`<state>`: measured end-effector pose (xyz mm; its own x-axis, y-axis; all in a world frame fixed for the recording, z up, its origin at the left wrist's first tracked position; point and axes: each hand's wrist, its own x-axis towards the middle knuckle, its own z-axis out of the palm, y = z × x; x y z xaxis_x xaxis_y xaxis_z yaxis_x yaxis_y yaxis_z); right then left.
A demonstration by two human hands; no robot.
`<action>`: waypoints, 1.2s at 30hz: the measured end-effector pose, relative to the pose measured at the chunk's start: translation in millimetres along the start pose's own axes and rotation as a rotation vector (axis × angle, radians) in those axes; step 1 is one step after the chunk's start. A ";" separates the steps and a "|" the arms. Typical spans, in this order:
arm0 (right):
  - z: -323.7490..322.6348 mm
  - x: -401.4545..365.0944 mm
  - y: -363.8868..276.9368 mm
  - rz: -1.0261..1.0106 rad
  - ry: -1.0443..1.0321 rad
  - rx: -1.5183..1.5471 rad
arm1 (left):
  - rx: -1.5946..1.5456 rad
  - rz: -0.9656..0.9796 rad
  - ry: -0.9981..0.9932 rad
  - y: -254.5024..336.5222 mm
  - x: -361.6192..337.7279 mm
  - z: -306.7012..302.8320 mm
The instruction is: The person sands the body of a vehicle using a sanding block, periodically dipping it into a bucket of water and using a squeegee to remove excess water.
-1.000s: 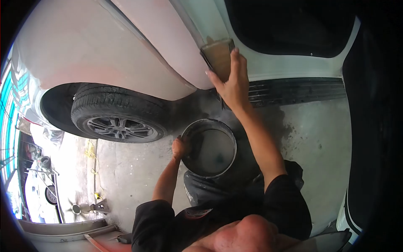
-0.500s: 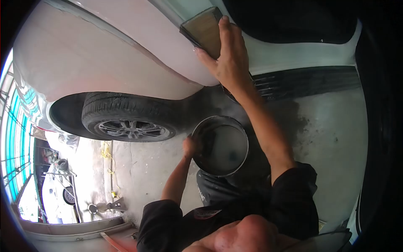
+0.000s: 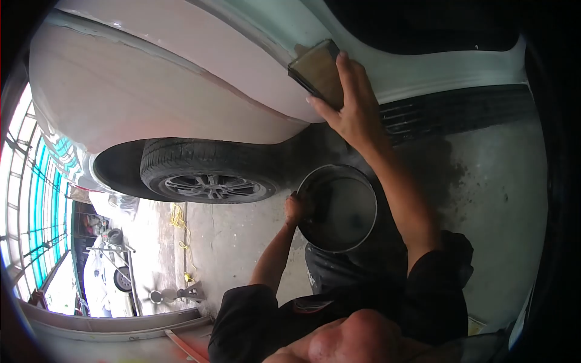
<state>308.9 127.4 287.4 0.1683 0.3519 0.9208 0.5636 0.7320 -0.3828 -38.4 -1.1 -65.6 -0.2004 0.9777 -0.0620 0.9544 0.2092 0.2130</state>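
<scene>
The right arm reaches out straight. The right hand [image 3: 354, 112] has its grip clamped on a sanding block [image 3: 315, 66], pressing it flat against the car panel [image 3: 181, 91] at the panel's edge. Below it, the left hand [image 3: 295, 210] grips the bucket [image 3: 321, 181] by the rim. Bare floor [image 3: 478, 181] lies beyond. The shirt patch is unreadable.

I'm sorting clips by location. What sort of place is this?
Probably a car body shop: the right hand presses a sanding block on a dull car panel, the left hand grips a bucket, and the floor is bare concrete.
</scene>
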 end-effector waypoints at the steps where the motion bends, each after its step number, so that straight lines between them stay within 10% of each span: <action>1: -2.2 1.3 -3.4 0.016 -0.015 -0.011 | 0.001 0.034 0.008 -5.3 -0.5 -0.6; 19: 10.4 21.5 -7.8 -0.022 0.065 0.022 | -0.165 -0.165 0.007 18.0 -7.6 -21.8; 36: 11.1 38.7 -21.6 0.033 0.009 0.029 | -0.022 0.064 0.026 -5.3 1.6 7.2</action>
<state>294.3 131.7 330.4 0.1934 0.3708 0.9083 0.5339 0.7370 -0.4146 -42.2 -0.8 -73.9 -0.1451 0.9892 -0.0220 0.9604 0.1461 0.2371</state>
